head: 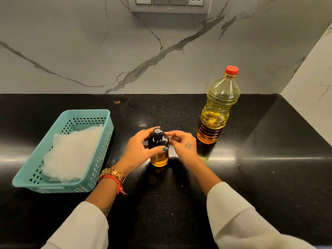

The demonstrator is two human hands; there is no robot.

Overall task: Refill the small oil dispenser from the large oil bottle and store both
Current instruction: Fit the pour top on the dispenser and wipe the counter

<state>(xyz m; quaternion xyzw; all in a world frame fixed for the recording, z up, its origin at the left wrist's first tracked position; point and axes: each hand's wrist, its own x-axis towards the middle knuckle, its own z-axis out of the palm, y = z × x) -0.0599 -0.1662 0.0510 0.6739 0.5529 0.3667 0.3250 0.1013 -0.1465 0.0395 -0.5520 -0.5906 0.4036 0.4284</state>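
On the black counter, left hand grips the unlabelled oil dispenser; right hand curled beside it.

Teal basket with white paper seen at 9 o'clock; switch panel mounted at 12.

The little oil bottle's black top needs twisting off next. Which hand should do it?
Probably right hand: it sits beside the black top with fingers free, while left hand already grips the small dispenser, steadying it.
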